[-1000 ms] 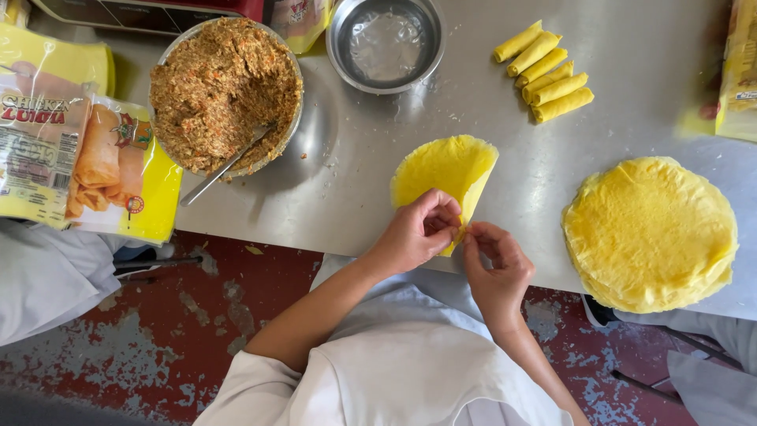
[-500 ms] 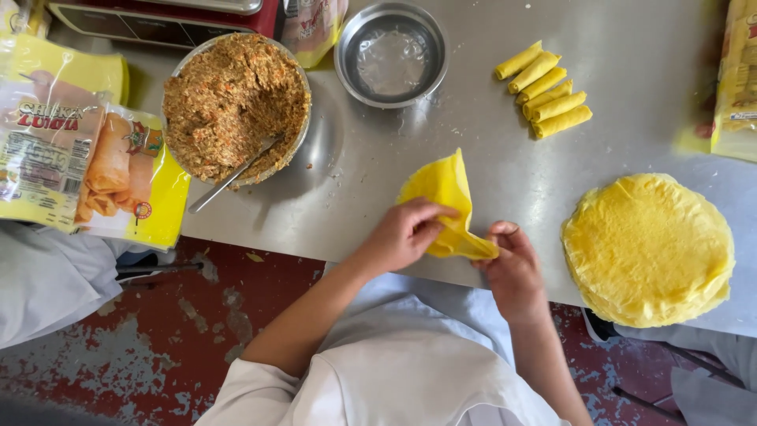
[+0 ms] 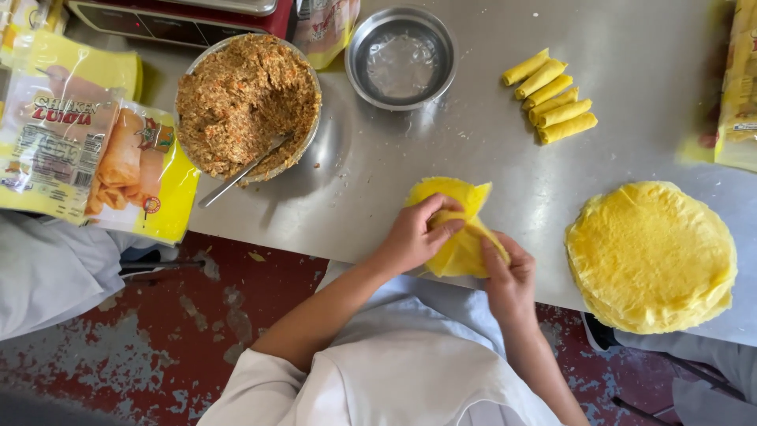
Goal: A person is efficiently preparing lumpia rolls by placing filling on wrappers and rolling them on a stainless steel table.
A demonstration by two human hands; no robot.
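Observation:
A thin yellow wrapper sheet (image 3: 461,229) is crumpled and partly folded at the near edge of the steel table (image 3: 489,150). My left hand (image 3: 414,234) pinches its upper left fold. My right hand (image 3: 509,272) holds its lower right corner, just off the table edge. A stack of round yellow wrappers (image 3: 650,256) lies to the right. Five rolled yellow rolls (image 3: 552,96) sit in a row at the back. A metal bowl of brown minced filling (image 3: 246,102) with a spoon (image 3: 244,170) stands to the left.
An empty steel bowl with a little liquid (image 3: 402,57) stands at the back centre. Yellow printed packets (image 3: 87,150) lie at the far left, another (image 3: 737,87) at the right edge. A red appliance (image 3: 181,20) is at the top. Another person's white sleeve (image 3: 47,272) is at the left.
The wrapper lay flat a second ago with my fingers at its near edge; since then both hands have lifted it, folded it over and drawn it toward the table edge.

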